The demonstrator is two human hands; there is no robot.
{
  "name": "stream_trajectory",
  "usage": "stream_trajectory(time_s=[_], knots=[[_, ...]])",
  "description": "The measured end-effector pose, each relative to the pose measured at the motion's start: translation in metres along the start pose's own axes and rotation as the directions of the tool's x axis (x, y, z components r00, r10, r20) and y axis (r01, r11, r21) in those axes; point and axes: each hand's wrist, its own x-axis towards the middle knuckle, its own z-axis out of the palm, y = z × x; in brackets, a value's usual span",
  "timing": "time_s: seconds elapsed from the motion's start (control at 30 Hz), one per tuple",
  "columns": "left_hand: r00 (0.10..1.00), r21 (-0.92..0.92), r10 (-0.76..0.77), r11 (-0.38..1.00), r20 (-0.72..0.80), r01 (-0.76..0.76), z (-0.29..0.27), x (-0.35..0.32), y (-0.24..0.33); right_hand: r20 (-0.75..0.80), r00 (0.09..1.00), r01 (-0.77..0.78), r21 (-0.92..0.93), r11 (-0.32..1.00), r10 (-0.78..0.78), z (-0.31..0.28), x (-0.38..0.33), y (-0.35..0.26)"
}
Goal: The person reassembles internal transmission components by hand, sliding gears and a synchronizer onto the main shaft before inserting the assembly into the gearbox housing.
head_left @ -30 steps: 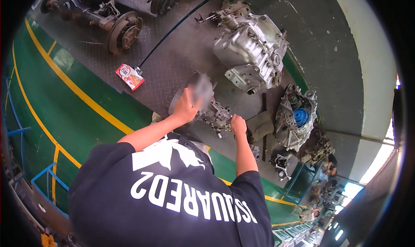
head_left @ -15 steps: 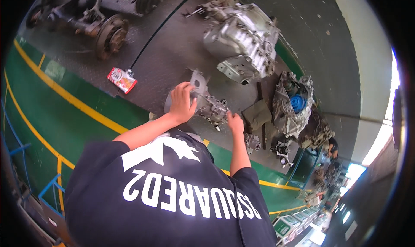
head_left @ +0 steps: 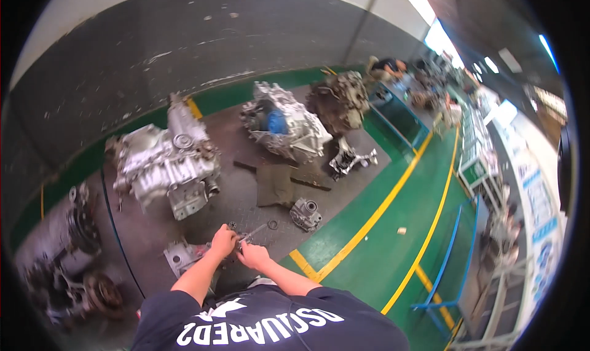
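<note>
1. We see the left hand (head_left: pixel 222 240) and the right hand (head_left: pixel 253 254) close together over the dark workshop floor (head_left: pixel 153 252), both closed on a small metal part (head_left: pixel 244 239) with a thin shaft poking out to the right.
2. Just left of the left hand lies a grey housing piece (head_left: pixel 179 256), touching the floor.
3. Beyond the left hand sits a large silver gearbox casing (head_left: pixel 163 163).
4. Up and right of the right hand rests a small round metal component (head_left: pixel 305 214), and beyond that a flat olive cloth (head_left: pixel 274 185).
5. Farther off from both hands stands a second casing with a blue centre (head_left: pixel 283 126).
6. A yellow floor line (head_left: pixel 369 219) runs to the right of the right hand across green paint.
</note>
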Motion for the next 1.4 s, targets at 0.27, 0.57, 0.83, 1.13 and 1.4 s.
stream_trajectory(time_s=[0.27,0.57,0.83,1.13,1.4], knots=[[0.992,0.166,0.123,0.979,-0.006,-0.121,-0.013,-0.004,0.004,0.158,0.987,-0.036,0.099,0.994,0.020,0.006,0.005,0.008],[0.971,-0.034,-0.217,0.976,-0.099,0.214,-0.006,0.020,0.019,0.051,0.994,0.098,-0.027,0.995,-0.096,0.011,0.036,0.023],[0.981,0.074,-0.135,0.989,0.137,0.126,-0.027,0.039,0.039,0.065,0.947,0.319,-0.069,0.945,-0.315,-0.016,0.034,0.017],[0.984,0.045,-0.178,0.983,0.007,0.177,-0.022,0.016,0.024,0.201,0.973,0.140,-0.129,0.982,-0.113,-0.006,0.036,-0.005],[0.974,-0.104,0.218,0.972,0.065,-0.211,-0.013,0.023,0.016,0.383,0.860,-0.401,0.094,0.911,0.338,-0.016,0.031,0.002]])
